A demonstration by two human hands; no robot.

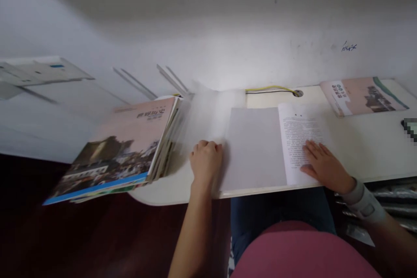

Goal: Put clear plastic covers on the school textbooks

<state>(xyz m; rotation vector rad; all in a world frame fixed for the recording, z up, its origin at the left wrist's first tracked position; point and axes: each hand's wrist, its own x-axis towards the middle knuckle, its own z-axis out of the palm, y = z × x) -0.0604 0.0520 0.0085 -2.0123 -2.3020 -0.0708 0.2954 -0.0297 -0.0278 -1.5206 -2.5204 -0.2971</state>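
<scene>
An open book lies on the white desk in front of me, with a plain grey inner cover (257,145) on the left and a printed page (298,139) on the right. Flat on that page rests my right hand (324,167), its fingers stretched out. To the left of the grey cover, a see-through plastic sheet (208,113) spreads over the desk, partly blurred. My left hand (206,160) is closed over this sheet near the book's left edge. Its curled fingers hide whatever they may hold.
A stack of books (130,143) with a pink cover on top overhangs the desk's left end. Another pink book (365,95) lies at the back right. A yellow cable (273,87) runs to a cable hole (297,93) by the wall. A dark pixelated object (409,128) is at the right edge.
</scene>
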